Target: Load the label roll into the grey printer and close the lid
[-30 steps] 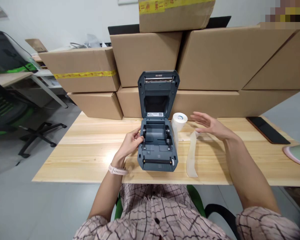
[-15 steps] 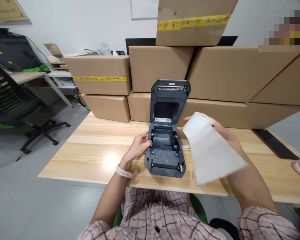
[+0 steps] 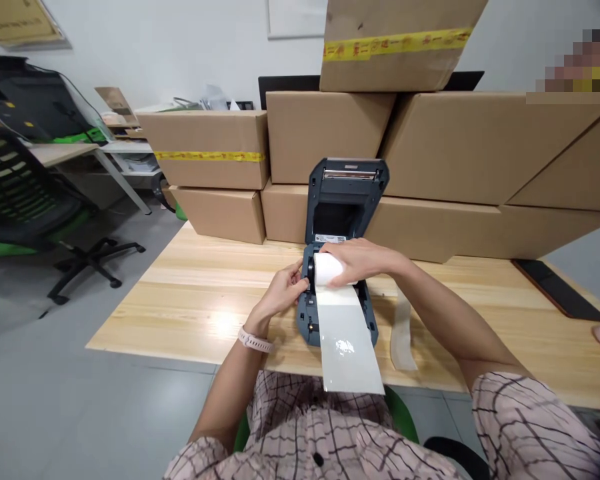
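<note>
I should hold the label roll (image 3: 326, 269), pinched by my right fingers (image 3: 344, 276), square to the open label printer (image 3: 335, 217) beneath them while my left fingers (image 3: 300, 287) clasp its edge.

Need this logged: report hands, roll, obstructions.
Right hand holds white roll in or over open printer. Left hand on printer's edge. Loose end trails across printer's front.

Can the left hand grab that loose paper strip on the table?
Probably not easily. The left hand is at the printer's left edge, and the open printer and the paper hanging from the roll lie between it and the loose strip.
</note>
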The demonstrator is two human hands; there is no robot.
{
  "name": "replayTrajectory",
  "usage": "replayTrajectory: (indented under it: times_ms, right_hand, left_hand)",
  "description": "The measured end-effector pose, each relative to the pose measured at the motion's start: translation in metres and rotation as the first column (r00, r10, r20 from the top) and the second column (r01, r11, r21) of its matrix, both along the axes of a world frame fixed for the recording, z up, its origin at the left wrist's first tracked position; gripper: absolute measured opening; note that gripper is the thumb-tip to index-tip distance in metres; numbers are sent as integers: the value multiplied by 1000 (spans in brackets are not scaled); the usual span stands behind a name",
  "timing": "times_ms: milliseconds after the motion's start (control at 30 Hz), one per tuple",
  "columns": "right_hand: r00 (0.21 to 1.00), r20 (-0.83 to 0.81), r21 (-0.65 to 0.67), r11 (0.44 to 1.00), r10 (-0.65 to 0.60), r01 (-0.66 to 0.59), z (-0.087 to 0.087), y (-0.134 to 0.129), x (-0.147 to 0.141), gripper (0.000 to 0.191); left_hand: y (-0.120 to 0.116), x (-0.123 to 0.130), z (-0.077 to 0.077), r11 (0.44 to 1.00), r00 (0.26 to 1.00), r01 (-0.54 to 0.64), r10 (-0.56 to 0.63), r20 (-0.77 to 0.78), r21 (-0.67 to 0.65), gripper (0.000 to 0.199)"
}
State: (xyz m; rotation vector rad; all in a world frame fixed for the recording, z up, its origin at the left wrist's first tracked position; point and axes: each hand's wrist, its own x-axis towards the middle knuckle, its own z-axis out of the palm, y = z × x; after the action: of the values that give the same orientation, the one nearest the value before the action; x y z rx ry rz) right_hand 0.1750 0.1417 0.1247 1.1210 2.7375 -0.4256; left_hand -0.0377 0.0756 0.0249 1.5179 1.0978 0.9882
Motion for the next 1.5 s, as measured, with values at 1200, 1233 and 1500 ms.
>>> replayTrajectory:
  times_ms: [1200, 1233, 1500]
  right_hand:
    - [943, -302, 426, 905, 142, 0, -88, -161, 9, 82]
    - [942, -305, 423, 906, 143, -1, -89, -160, 10, 82]
    - [936, -315, 395, 919, 154, -18, -85, -159, 15, 83]
  left_hand:
    - [-2, 2, 2, 998, 998, -46, 48, -51, 33, 47]
    - [-2, 2, 2, 998, 997, -50, 52, -51, 28, 50]
    - [-3, 3, 3, 998, 998, -61, 60, -16, -29, 67]
